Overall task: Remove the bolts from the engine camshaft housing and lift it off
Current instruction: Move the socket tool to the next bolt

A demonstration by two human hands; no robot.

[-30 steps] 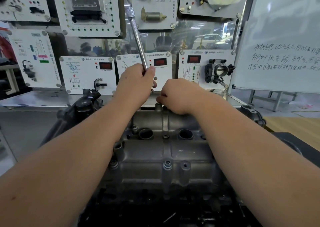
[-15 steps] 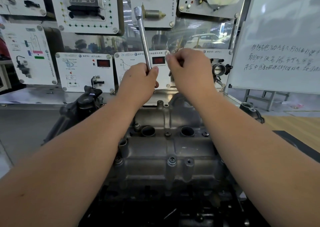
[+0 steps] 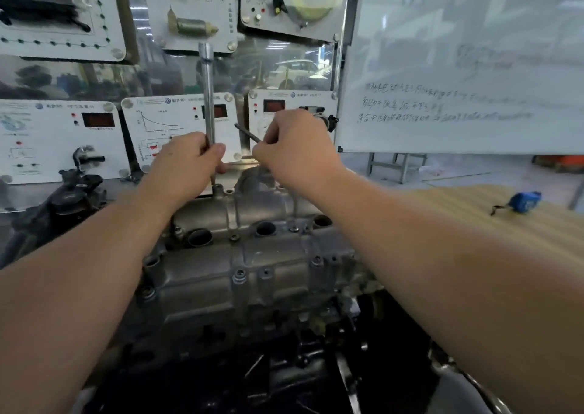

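The grey metal camshaft housing (image 3: 221,274) lies on the engine in front of me, with round wells along its top and bolt heads such as one bolt (image 3: 239,275) on its near face. My left hand (image 3: 186,160) grips a long silver wrench (image 3: 208,97) that stands upright over the housing's far edge. My right hand (image 3: 294,148) is raised just right of it and pinches a long thin dark bolt (image 3: 246,134), which sticks out up and to the left of my fingers.
Training panels (image 3: 177,126) with red displays stand right behind the engine. A whiteboard (image 3: 458,66) fills the right. A wooden bench top (image 3: 474,211) on the right carries a blue object (image 3: 524,200). Black engine parts (image 3: 69,198) sit at the left.
My right hand rose from the housing's far edge and now holds a long bolt in the air. The wrench in my left hand swung from a left tilt to upright.
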